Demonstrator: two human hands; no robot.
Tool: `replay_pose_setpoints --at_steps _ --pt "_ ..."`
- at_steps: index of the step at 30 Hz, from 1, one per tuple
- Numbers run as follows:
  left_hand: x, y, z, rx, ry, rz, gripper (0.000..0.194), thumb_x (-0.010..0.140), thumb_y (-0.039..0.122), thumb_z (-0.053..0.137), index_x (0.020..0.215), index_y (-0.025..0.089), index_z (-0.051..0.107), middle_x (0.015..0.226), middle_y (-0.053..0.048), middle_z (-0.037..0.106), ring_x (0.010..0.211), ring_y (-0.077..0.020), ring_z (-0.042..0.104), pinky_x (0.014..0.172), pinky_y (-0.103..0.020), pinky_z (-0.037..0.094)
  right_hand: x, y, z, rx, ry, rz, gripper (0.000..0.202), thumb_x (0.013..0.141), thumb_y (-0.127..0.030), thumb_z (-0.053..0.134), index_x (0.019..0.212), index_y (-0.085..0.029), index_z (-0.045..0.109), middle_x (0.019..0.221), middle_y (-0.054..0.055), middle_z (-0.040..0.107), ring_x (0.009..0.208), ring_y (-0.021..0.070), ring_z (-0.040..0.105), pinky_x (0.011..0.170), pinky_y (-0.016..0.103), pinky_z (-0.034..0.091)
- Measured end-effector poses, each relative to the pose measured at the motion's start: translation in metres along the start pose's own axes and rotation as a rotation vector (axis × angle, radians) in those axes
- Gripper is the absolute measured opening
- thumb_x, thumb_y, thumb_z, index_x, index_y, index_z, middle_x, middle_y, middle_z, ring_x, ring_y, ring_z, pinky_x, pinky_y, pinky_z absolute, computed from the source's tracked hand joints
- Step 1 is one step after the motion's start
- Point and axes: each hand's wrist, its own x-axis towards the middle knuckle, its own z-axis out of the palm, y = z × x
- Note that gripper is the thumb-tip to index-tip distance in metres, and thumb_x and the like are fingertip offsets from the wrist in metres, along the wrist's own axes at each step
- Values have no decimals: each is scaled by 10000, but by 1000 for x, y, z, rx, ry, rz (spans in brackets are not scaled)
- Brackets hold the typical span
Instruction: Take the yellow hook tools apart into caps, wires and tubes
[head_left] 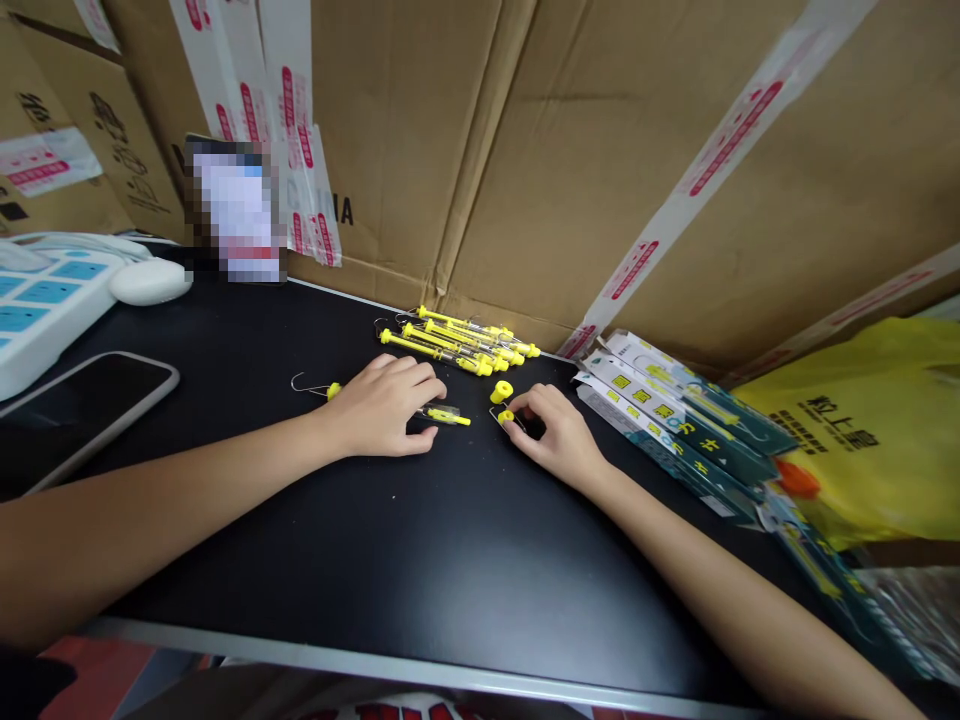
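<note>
My left hand (386, 408) lies over a tubular spring scale, its fingers and thumb curled round the tube. At the left of that hand stick out the scale's wire hook and a yellow cap (334, 391); at its right, the clear tube end with a yellow rod (450, 416). My right hand (559, 430) pinches a small yellow cap with a wire hook (505, 416) between thumb and fingertips, just above the black table. A loose yellow cap (502, 391) stands close beside those fingertips. Behind both hands lies a pile of several yellow spring scales (457, 340).
Printed spring-scale boxes (675, 420) lie along the right side, beside a yellow bag (862, 420). On the left are a phone (82, 410), a power strip (52, 300) and a white mouse-like object (150, 282). Taped cardboard boxes (405, 130) wall the back of the black table (390, 560).
</note>
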Motion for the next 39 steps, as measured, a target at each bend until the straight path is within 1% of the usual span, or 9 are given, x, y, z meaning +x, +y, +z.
replay_pose_setpoints --at_steps 4,7,12,16,21,26,30,35,39 --pt "0 0 3 24 -27 -13 201 794 321 522 927 189 595 928 -32 591 859 -192 520 804 -332 347 3 -1 3 9 45 7 92 841 -272 540 891 -204 577 702 23 502 685 186 480 634 320 406" --pt "0 2 4 9 -16 -10 158 819 302 505 879 191 599 894 -21 587 823 -176 518 759 -312 347 5 0 7 28 75 -18 139 870 -295 521 954 -225 607 741 35 521 723 193 500 664 332 424" --pt "0 2 6 -8 -1 13 157 845 297 499 900 194 604 892 -14 593 817 -162 522 740 -294 343 10 0 13 25 68 -46 208 895 -320 500 1035 -268 646 822 52 516 780 196 516 693 340 451" --pt "0 1 7 5 -19 23 183 866 319 491 943 197 604 900 -12 601 835 -165 528 731 -291 341 10 -2 13 -33 45 -48 240 899 -305 490 1076 -255 642 836 62 510 778 201 510 682 349 454" --pt "1 1 5 20 2 13 188 882 315 471 955 198 600 875 -14 610 830 -167 536 719 -293 338 4 -7 7 115 136 -15 242 914 -246 443 1108 -246 588 891 68 530 837 205 534 744 365 465" --pt "0 2 5 21 11 3 218 905 335 444 998 202 589 874 -17 619 832 -166 544 726 -289 347 1 -8 3 236 227 84 197 924 -243 415 1030 -228 579 849 54 513 760 187 522 693 350 467" --pt "-1 3 6 23 4 11 243 920 351 434 1042 207 586 911 -16 627 845 -164 550 741 -284 354 1 -10 3 232 188 32 167 911 -239 444 997 -230 586 876 62 521 808 197 529 734 367 471" --pt "-1 4 6 22 -15 -1 249 924 357 432 1056 209 582 920 -12 625 847 -164 551 751 -283 357 -2 -15 4 127 58 -115 187 867 -254 524 1039 -233 595 906 70 514 847 210 518 755 377 467" --pt "-1 5 6 25 -19 5 254 926 364 427 1065 215 578 913 -11 622 846 -165 551 753 -284 359 -1 -15 5 88 37 -134 196 856 -279 549 1041 -235 595 907 71 526 841 213 515 742 376 465"
